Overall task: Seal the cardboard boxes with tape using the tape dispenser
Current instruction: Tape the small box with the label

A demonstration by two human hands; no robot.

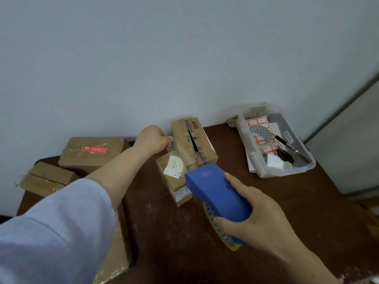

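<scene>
A cardboard box (202,145) with blue print and an open dark seam along its top leans on a smaller labelled box (171,177) at the table's middle. My right hand (258,220) grips the blue tape dispenser (217,193), whose front end touches the near edge of the upper box. A strip of clear tape (173,149) stretches from the dispenser up to my left hand (152,139), which pinches its end beside the box's far left corner.
Taped boxes lie at the left: one with a red label (92,151), a flatter one (47,178), and another under my left sleeve (117,249). A clear plastic bin (287,171) with scissors, red-bordered labels and a pen stands at the right. A wall rises behind the brown table (287,201).
</scene>
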